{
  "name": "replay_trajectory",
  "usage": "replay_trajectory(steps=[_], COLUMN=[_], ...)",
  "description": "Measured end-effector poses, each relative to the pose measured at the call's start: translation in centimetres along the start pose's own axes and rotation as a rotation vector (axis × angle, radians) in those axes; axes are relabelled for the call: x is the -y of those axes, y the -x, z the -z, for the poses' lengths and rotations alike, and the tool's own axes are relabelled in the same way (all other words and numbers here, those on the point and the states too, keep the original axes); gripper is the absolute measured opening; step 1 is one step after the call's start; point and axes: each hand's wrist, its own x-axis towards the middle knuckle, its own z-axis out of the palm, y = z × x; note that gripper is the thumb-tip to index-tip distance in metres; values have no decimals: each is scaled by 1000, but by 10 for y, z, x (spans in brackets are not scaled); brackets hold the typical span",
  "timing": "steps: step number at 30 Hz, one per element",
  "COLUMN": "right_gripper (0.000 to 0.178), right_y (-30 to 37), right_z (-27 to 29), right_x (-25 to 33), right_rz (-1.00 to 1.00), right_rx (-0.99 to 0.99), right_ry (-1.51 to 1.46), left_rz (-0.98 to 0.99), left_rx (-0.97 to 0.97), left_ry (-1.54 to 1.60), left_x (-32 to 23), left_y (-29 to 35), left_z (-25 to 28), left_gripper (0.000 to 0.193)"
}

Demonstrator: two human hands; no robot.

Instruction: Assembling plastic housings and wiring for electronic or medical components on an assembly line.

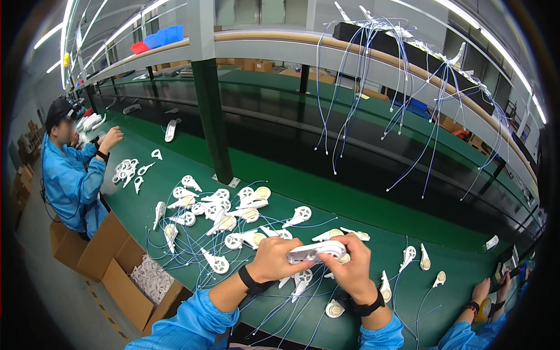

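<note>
Over the green workbench, a white plastic housing (304, 253) with one rounded end is held between both of my hands. My left hand (273, 260) grips its narrower left end. Around the round right end, the fingers and thumb of my right hand (353, 269) are closed. Beneath and beyond my hands lie several similar white parts with round wheel-like ends, such as one part (217, 263) to the left, many with thin blue and white wires attached. Fingers hide part of the housing.
A cardboard box (129, 297) of small white pieces stands at the lower left. Wire bundles (364, 70) hang from the shelf ahead. A green post (211, 122) rises from the bench (140, 198). One co-worker (73, 169) is at left; another's hands (481, 290) are at right.
</note>
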Motion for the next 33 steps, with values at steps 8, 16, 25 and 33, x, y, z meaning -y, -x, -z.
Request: replay_trajectory(steps=[8,16,25,33], right_gripper=[37,38,35,34], right_y=[4,3,8,14], right_z=[-12,-11,-15,-17], right_x=[9,10,-1,-4], right_rz=[118,143,163,149], right_rx=[43,71,140,192], right_ry=[25,69,59,29], left_rz=[-30,-55,-127,-146], left_rx=[104,131,143,173], left_ry=[223,227,218,230], left_x=[-1,7,4,7], left_y=[4,8,7,6], left_z=[-3,-4,-1,2], left_gripper=[34,34,32,29])
